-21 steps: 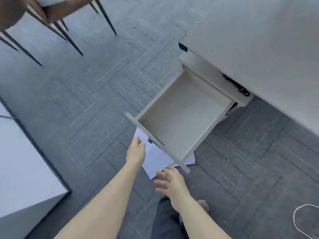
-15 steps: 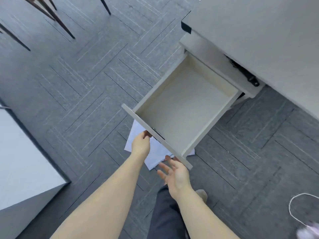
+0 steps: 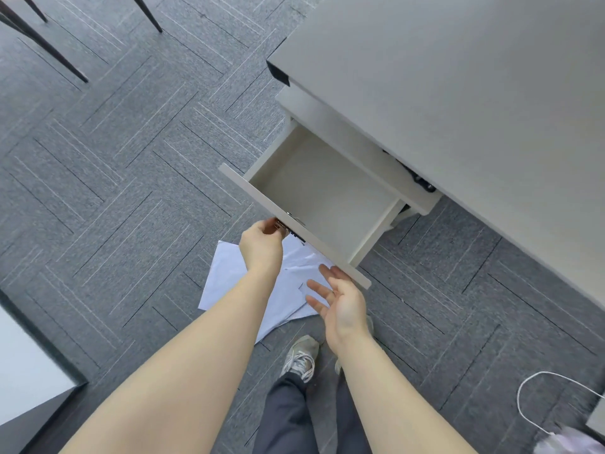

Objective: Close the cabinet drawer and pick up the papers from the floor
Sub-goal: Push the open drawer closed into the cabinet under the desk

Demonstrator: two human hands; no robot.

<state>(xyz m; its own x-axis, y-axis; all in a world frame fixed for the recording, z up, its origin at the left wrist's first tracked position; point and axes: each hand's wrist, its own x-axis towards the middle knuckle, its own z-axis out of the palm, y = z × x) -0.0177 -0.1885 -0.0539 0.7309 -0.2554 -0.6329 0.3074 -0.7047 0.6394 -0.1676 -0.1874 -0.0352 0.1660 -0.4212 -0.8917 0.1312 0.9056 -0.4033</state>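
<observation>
A pale grey drawer [image 3: 327, 194] stands pulled out from the cabinet [image 3: 353, 136] under the desk, and it is empty inside. My left hand [image 3: 262, 245] presses against the drawer's front panel at its metal lock, fingers curled. My right hand [image 3: 340, 303] hovers open, fingers spread, just below the panel's near corner. White papers [image 3: 229, 273] lie on the grey carpet under the drawer front, partly hidden by both arms.
The grey desk top [image 3: 458, 93] fills the upper right. Dark chair legs [image 3: 39, 44] stand at the top left. A white surface [image 3: 23, 365] juts in at the lower left. A white cable [image 3: 537, 385] loops at the lower right. My shoe [image 3: 301, 355] rests near the papers.
My left hand reached up from beside the papers to the drawer front and its lock. The drawer has slid a little way into the cabinet. My right hand stayed open beneath the panel.
</observation>
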